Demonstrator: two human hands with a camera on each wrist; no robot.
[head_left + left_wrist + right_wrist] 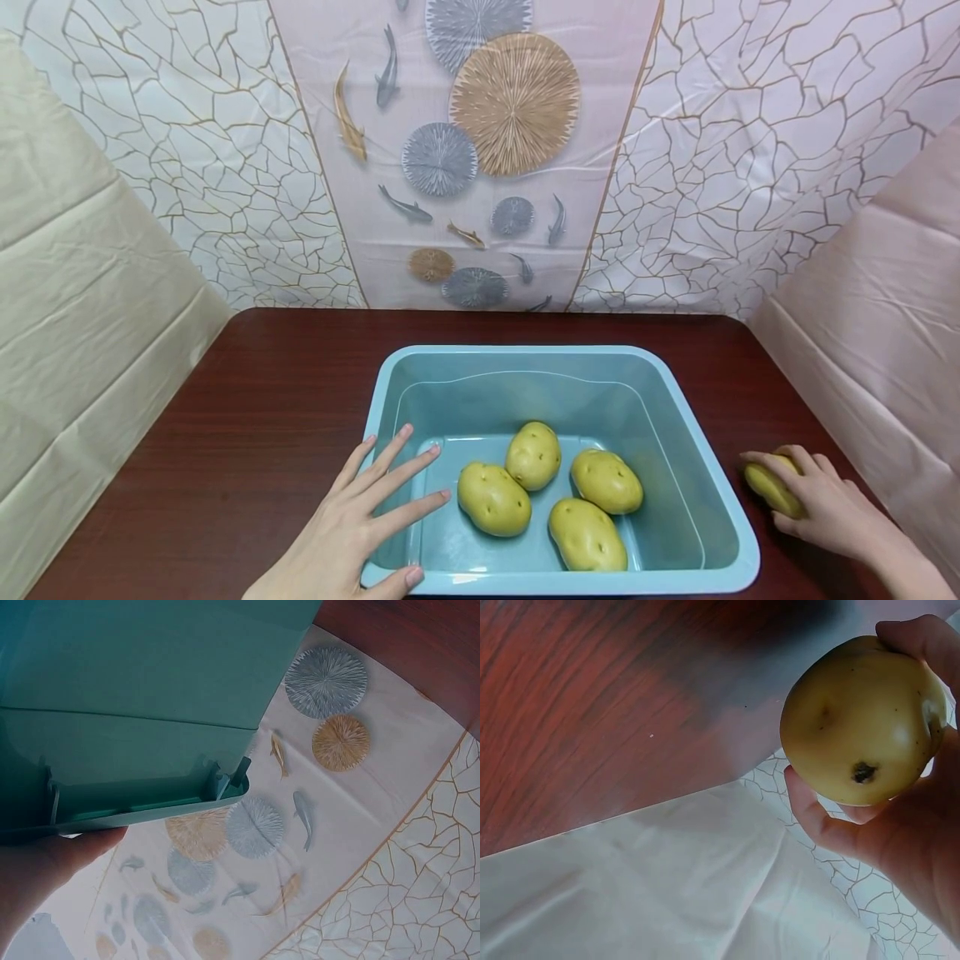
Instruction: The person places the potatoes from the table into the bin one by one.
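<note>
A light blue plastic tub [637, 583] holds several yellow potatoes, among them one potato [533, 455] at the back of the group. My left hand [352, 517] lies over the tub's left side with its fingers spread and straight. In the left wrist view, the thumb [90, 844] touches the tub's rim [150, 819]; the other fingers are hidden there. To the right of the tub, my right hand [832, 500] grips another potato [772, 487], fingers and thumb curled round it. The right wrist view shows this potato [862, 724] with a dark spot on its skin.
The tub stands on a dark reddish-brown wooden table [262, 417]. A patterned sheet [480, 208] hangs behind the table. Pale cloth [97, 317] rises along the left side, and more pale cloth [877, 333] stands close to my right hand.
</note>
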